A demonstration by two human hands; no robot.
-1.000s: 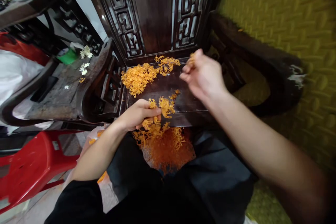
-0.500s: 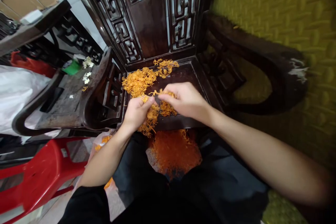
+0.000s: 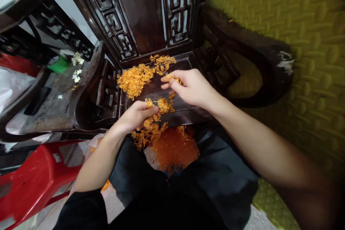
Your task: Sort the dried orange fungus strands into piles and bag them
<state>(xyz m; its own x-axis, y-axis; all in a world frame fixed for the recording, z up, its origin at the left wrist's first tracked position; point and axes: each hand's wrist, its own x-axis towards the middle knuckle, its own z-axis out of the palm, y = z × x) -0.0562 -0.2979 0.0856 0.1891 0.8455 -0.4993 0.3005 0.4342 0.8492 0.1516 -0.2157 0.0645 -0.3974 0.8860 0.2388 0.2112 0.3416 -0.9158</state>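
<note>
My left hand is closed, its thumb and fingers pinching orange spidery flower-like pieces. A branching orange cluster hangs below it at the seat's front edge. My right hand is up and to the right, fingers curled around an orange spidery piece. Both hands are over the dark wooden chair seat. A large heap of orange pieces lies at the seat's left side, with a smaller group at the back. Another clump sits between my hands, partly behind my left fingertips.
A mass of reddish-orange pieces is between my knees. Carved armrests flank the seat, the right one curving outward. At left stand a red plastic stool and a wooden side surface with a green roll and white bits.
My hands have moved apart: the right went up and away from the left, still with orange in its fingers. The view has shifted, so the surroundings appear further left.
</note>
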